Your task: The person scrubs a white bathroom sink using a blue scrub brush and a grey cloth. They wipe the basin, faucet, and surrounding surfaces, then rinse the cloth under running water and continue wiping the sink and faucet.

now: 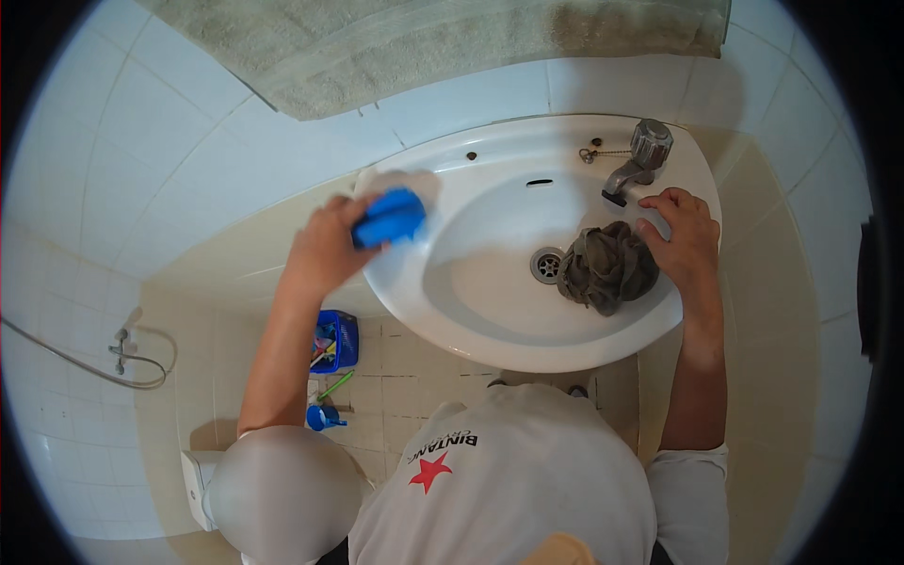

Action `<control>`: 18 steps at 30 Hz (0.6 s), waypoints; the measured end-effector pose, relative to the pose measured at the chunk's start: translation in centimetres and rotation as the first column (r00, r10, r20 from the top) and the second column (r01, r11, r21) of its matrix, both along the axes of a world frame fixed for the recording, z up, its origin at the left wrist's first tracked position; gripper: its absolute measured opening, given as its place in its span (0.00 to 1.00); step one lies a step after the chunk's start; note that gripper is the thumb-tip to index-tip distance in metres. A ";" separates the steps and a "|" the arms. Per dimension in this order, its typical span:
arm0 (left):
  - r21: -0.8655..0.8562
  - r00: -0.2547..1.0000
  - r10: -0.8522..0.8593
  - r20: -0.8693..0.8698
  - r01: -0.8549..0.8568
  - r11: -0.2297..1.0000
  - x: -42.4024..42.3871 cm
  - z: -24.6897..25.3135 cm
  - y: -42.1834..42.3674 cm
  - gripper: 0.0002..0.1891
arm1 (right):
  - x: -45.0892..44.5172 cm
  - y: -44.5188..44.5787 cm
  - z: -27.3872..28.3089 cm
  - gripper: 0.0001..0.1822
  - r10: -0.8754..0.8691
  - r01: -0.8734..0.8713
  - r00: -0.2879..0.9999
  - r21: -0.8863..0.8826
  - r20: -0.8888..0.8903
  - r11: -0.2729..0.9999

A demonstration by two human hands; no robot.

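At the left end of the white washbasin, my left hand grips a blue hand scrubber, blurred so that its exact shape is unclear. A crumpled dark grey-brown cloth lies in the bowl, partly beside the metal drain. My right hand is over the basin's right side, thumb and fingers apart with nothing in them. It is close to the cloth's right edge and just below the spout of the metal tap. No water stream shows.
A ball chain with a ring lies by the tap. Above the basin hangs a mirror-like panel. On the tiled floor at left are a blue basket of items, a green stick and a blue dipper. A shower hose hangs farther left.
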State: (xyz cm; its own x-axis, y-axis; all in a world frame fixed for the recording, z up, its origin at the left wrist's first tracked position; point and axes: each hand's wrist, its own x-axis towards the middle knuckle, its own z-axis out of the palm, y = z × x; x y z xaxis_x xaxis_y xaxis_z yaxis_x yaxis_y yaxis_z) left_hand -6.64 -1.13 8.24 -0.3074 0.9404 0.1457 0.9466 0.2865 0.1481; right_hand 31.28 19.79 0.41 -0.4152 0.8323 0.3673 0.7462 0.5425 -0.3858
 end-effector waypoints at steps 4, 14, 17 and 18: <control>0.122 0.928 0.197 -0.316 -0.166 0.979 0.2 0.0 2.2 0.32 | -0.1 -0.2 0.4 0.14 0.031 -0.030 0.999 0.012 -0.014 0.999; -0.113 0.910 -0.003 0.414 0.055 0.992 4.6 0.7 -5.2 0.35 | 0.5 0.2 0.0 0.12 0.062 -0.062 0.997 -0.001 -0.034 0.998; 0.026 0.968 0.030 0.248 -0.038 0.999 -0.7 -1.2 -2.9 0.34 | 0.5 0.4 -0.1 0.12 0.082 -0.081 0.996 0.018 -0.030 0.997; 0.118 0.984 0.061 0.166 -0.081 0.990 -2.2 -1.7 -1.7 0.34 | 0.4 0.4 -0.1 0.12 0.092 -0.092 0.995 0.023 -0.025 0.996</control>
State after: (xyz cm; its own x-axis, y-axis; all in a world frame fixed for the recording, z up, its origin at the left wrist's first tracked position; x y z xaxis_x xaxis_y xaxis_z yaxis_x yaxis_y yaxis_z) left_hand -8.88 -2.86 6.59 -0.4018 0.8929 0.2031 0.8852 0.3220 0.3357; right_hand 31.68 20.16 0.28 -0.4797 0.7828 0.3964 0.6828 0.6168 -0.3916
